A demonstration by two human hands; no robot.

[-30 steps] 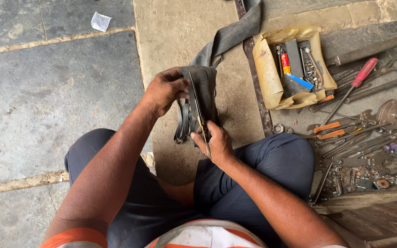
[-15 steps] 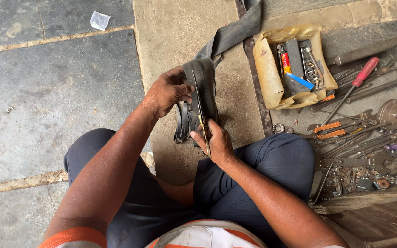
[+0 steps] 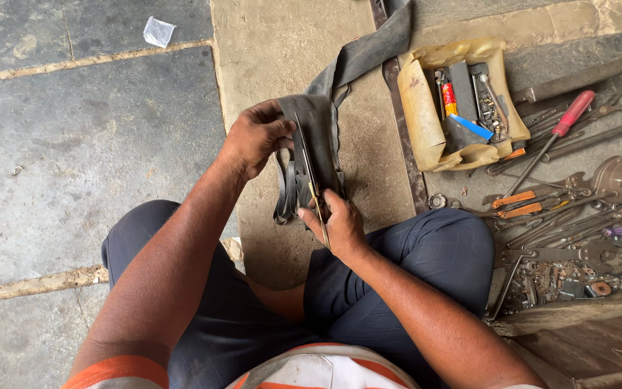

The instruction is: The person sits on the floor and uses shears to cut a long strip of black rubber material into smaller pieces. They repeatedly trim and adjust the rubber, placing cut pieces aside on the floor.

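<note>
Little has shifted in the last second: the left hand (image 3: 257,137) still pinches the folded black inner tube (image 3: 318,144) above the stone floor (image 3: 95,144), while the right hand (image 3: 340,223) keeps gripping a thin blade (image 3: 316,198) against it.

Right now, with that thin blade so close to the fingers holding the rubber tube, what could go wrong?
1. The thin blade in the right hand runs along the black rubber tube near the left hand; a slip might nick the fingers.
2. It points back at the lap, so a tug could poke the leg.
3. Loose tools lie by the right knee and could get knocked.
</note>
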